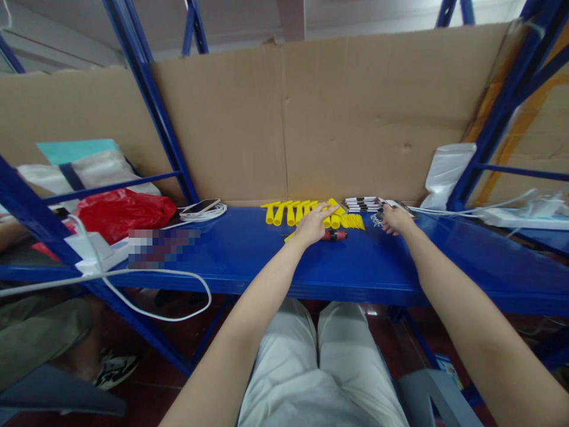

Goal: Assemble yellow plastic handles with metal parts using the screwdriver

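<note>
Along the left side of the blue metal tabletop [240,249], a crumpled red plastic bag [127,210] sits behind the rack post. Next, a dark-screened phone [201,207] on a coiled white cable [217,212], near the back edge. Blue surface runs unbroken from the coil to the yellow parts, and forward to the front edge.

Then the row of yellow plastic parts with tube-like ends [278,214], mid-table, close to the brown cardboard wall [355,118]. Long axes run roughly front to back, round ends toward the person, narrower ends toward the cardboard; little room behind. Left hand [312,224] reaches over the row's right half, fingers extended toward its right end; cannot tell if they grip a part. Just beside it, nearer the front edge, a red-and-black screwdriver handle [335,236] lies sideways, partly hidden.

Further right, small yellow plastic wedges [353,222] overlap in a cluster, with white-and-black strips [362,204] behind, long axes sideways. Beside them, a pile of small silvery pieces [377,220]. Right hand [395,219] is there, fingers curled and narrow; cannot tell what they hold. Open blue surface lies in front of it. Last, a whitish plastic bag [448,172] leans near the right post.
</note>
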The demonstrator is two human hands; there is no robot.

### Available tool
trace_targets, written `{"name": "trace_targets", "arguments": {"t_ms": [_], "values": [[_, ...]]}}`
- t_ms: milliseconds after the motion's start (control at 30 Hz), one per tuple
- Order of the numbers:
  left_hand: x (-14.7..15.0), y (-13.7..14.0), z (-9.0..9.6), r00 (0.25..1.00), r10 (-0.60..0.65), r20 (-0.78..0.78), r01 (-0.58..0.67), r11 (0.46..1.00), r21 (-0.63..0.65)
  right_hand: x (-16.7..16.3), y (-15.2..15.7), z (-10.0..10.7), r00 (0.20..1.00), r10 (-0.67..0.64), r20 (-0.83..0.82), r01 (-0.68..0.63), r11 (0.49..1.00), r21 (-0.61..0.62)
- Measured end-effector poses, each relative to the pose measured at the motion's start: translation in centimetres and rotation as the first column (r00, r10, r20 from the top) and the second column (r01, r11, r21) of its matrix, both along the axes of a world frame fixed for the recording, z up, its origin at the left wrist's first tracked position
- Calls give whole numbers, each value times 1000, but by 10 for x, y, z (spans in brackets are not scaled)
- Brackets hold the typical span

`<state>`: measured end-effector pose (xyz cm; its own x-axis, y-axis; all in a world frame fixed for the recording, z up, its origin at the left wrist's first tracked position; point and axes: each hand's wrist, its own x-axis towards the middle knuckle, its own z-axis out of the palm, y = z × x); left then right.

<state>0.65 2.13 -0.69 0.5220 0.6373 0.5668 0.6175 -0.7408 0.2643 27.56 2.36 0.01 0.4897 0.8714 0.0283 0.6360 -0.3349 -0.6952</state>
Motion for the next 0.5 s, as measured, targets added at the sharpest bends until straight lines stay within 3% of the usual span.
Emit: {"name": "trace_targets", "arguments": {"t_ms": [400, 500], "values": [[0, 3, -3, 1000, -18, -23, 18, 999, -28, 11, 11, -5, 993, -65, 100, 35, 962, 270], [0, 3, -3, 1000, -20, -21, 19, 999, -28, 12, 11, -7, 998, -33, 59, 13, 950, 311]]}}
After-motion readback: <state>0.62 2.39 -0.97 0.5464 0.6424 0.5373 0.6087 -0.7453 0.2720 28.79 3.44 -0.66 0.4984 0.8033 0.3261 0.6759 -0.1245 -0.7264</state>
